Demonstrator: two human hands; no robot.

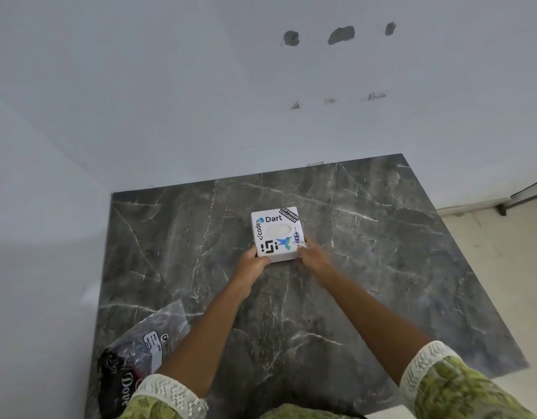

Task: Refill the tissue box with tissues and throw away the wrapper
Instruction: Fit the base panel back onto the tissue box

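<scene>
Tissue box (277, 234) held at its near corners by both hands on a dark marble tabletop (382, 267).

White, square, covered in stickers, with an oval top opening showing white tissue; set near the middle of the tabletop. Left hand (250, 264) grasping the near left corner, right hand (314, 258) grasping the near right corner, fingers curled round the sides. Crumpled clear wrapper (140, 346) with dark print lying well apart at the near left edge. Green sleeves (436, 376) with white lace cuffs.
</scene>
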